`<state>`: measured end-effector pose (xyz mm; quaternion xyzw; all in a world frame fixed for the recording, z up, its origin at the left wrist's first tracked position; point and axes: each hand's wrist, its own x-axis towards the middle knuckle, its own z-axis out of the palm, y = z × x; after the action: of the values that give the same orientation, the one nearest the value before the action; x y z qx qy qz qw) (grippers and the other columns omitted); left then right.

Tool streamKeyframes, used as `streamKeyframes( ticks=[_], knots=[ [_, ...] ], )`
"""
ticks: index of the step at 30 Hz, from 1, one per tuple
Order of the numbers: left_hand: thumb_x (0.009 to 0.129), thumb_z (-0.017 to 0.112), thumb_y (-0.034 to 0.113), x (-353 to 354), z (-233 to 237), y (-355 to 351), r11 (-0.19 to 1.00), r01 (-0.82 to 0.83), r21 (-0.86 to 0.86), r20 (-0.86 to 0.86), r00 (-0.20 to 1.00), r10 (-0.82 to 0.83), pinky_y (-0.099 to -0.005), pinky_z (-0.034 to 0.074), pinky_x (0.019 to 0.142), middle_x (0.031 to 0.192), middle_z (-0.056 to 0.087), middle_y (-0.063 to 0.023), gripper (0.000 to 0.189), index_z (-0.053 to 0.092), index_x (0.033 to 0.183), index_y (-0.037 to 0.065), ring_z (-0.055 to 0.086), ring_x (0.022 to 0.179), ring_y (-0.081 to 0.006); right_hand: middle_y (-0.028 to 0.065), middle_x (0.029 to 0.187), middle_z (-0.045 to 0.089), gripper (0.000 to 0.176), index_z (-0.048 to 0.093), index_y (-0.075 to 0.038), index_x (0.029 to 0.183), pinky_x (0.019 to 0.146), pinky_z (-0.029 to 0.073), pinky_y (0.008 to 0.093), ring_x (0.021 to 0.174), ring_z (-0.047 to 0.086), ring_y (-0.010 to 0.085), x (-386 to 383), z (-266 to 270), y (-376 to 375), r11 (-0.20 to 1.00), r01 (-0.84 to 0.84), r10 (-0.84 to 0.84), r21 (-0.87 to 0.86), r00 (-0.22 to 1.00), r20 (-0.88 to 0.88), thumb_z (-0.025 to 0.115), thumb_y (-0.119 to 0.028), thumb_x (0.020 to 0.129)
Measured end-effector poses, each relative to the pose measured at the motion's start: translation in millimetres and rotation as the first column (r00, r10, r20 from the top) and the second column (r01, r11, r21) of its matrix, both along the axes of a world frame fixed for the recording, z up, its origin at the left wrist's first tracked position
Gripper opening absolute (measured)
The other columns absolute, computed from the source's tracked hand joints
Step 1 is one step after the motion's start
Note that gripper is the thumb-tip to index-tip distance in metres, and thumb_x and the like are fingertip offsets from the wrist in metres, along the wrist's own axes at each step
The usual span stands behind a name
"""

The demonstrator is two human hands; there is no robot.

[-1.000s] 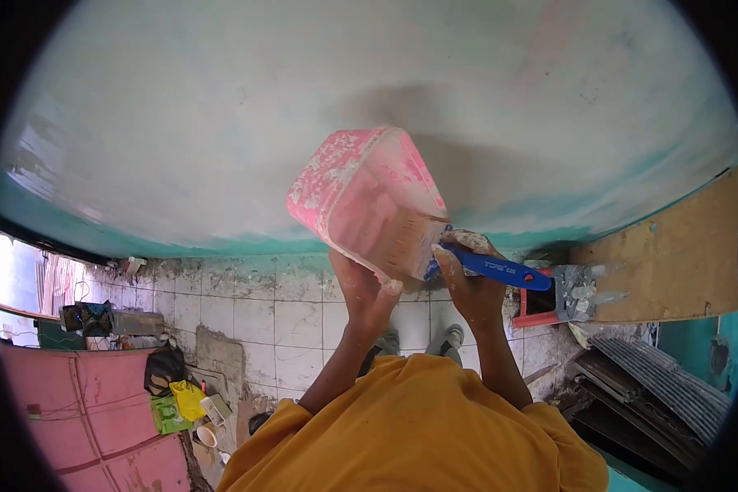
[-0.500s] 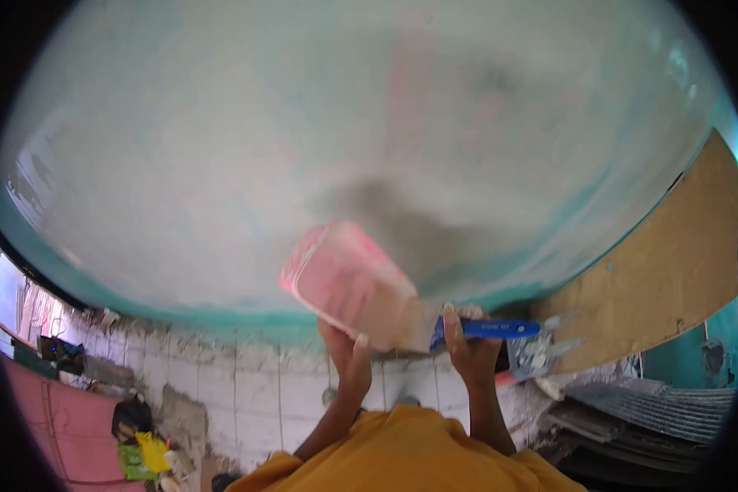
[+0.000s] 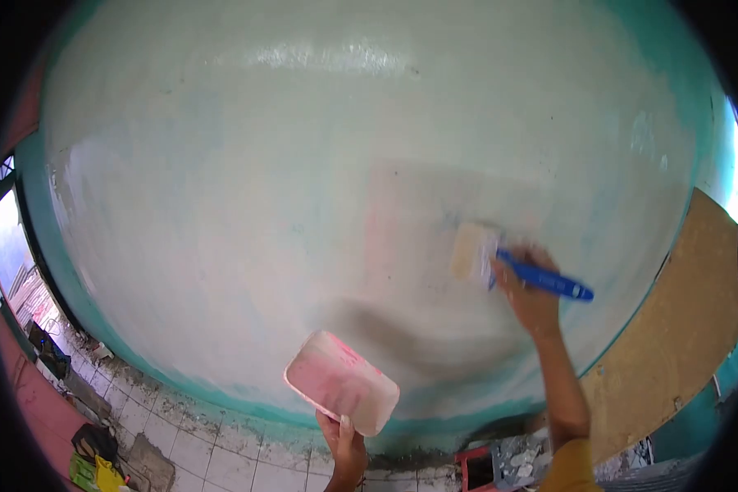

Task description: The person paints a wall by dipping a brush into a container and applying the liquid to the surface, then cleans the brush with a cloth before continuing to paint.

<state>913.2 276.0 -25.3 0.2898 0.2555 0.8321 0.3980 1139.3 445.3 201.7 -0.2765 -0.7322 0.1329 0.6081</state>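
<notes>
My left hand (image 3: 344, 441) grips the lower edge of a pink-stained, shallow rectangular tray (image 3: 336, 381), thumb on its rim. Up and to the right, my right hand (image 3: 533, 283) is wrapped round the blue handle of a wide brush (image 3: 553, 283). The brush's pale bristles point left and lie against or very near the whitish wall (image 3: 246, 221). Around the bristles the wall shows a darker, pinkish-grey patch.
Teal paint borders the wall. A brown board (image 3: 672, 328) leans at the right. A grey-smeared container (image 3: 521, 459) stands at the lower right. Bags (image 3: 98, 459) lie on the tiled floor (image 3: 230, 469) at the lower left.
My right hand has carried the brush from the tray up and right to the wall. The view has tilted upward, and the tray, still in my left hand, now appears lower.
</notes>
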Motion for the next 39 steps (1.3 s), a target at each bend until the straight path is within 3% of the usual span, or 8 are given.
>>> streamKeyframes(
  ticks=[5,11,18,20,31,35,37,39],
  knots=[
    [0.093,0.061,0.038,-13.1,13.3,4.6,0.996,-0.082,0.021,-0.1,0.991,0.084,-0.0487,0.039,0.105,0.141,0.038,-0.0114,0.072,0.022,0.146,0.009,0.042,0.131,-0.0287,0.0092,0.085,0.069,0.025,0.071,-0.008,0.104,0.074,0.053,0.0333,0.078,0.065,0.0274,-47.2,170.8,25.9,0.692,0.219,-0.371,0.687,0.926,0.078,0.075,-0.021,0.083],
    [0.092,0.064,0.031,-43.8,11.1,30.3,0.977,-0.163,0.136,-0.061,0.983,0.173,-0.0483,0.04,0.105,0.141,0.04,-0.0139,0.073,0.022,0.147,0.007,0.045,0.13,-0.0303,0.0076,0.087,0.069,0.021,0.072,-0.012,0.103,0.075,0.054,0.0376,0.084,0.064,0.0271,-91.2,295.3,85.5,0.27,0.281,-0.581,0.921,0.81,-0.077,0.069,-0.023,0.085],
    [0.094,0.063,0.037,-82.9,25.2,16.6,0.972,-0.208,-0.108,-0.145,0.971,0.192,-0.0437,0.041,0.102,0.142,0.043,-0.0143,0.07,0.031,0.145,0.003,0.047,0.125,-0.0285,0.0092,0.086,0.068,0.016,0.073,-0.014,0.101,0.071,0.051,0.0385,0.078,0.06,0.0283,-93.5,202.8,74.8,0.515,0.156,-0.7,0.843,0.643,0.309,0.069,-0.02,0.086],
    [0.094,0.062,0.036,-94.3,21.5,16.6,0.98,-0.186,-0.072,-0.149,0.974,0.173,-0.0436,0.041,0.102,0.141,0.044,-0.0144,0.068,0.031,0.145,0.002,0.048,0.125,-0.0283,0.0089,0.097,0.071,0.024,0.074,-0.014,0.101,0.083,0.052,0.0396,0.091,0.064,0.028,-93.1,187.2,55.7,0.791,0.213,-0.563,0.574,0.621,0.545,0.066,-0.033,0.089],
    [0.093,0.064,0.038,-100.9,31.7,22.6,0.986,-0.162,-0.035,-0.143,0.977,0.155,-0.0424,0.041,0.101,0.139,0.046,-0.0149,0.069,0.035,0.143,0.0,0.049,0.123,-0.0286,0.0163,0.102,0.071,0.045,0.073,-0.012,0.107,0.086,0.053,0.0397,0.096,0.067,0.0321,-88.1,405.2,97.1,0.491,0.502,-0.743,0.712,0.668,0.042,0.068,-0.05,0.084],
    [0.091,0.066,0.042,-103.3,31.5,19.6,0.978,-0.202,-0.055,-0.151,0.97,0.192,-0.0425,0.043,0.1,0.137,0.047,-0.0144,0.074,0.036,0.143,-0.001,0.049,0.123,-0.0287,0.0159,0.1,0.07,0.039,0.071,-0.01,0.109,0.085,0.052,0.0403,0.094,0.066,0.0323,-97.3,343.5,99.0,0.39,0.468,-0.734,0.793,0.678,-0.038,0.07,-0.041,0.086],
    [0.091,0.066,0.043,-106.3,29.7,18.2,0.979,-0.197,-0.042,-0.151,0.97,0.189,-0.0424,0.044,0.1,0.136,0.048,-0.0143,0.075,0.036,0.143,-0.001,0.05,0.122,-0.0285,0.0127,0.091,0.068,0.025,0.072,-0.011,0.102,0.082,0.05,0.0426,0.09,0.062,0.0309,-94.9,286.8,104.7,0.417,0.278,-0.79,0.865,0.582,0.193,0.069,-0.03,0.086],
    [0.092,0.064,0.043,-109.4,25.2,16.7,0.981,-0.183,-0.069,-0.164,0.972,0.17,-0.0409,0.045,0.097,0.135,0.049,-0.0143,0.073,0.037,0.142,-0.002,0.051,0.12,-0.0271,0.0099,0.097,0.07,0.024,0.073,-0.012,0.101,0.085,0.05,0.0417,0.093,0.062,0.0315,-99.9,232.7,72.2,0.663,0.162,-0.657,0.73,0.595,0.464,0.07,-0.03,0.085]
  ],
)
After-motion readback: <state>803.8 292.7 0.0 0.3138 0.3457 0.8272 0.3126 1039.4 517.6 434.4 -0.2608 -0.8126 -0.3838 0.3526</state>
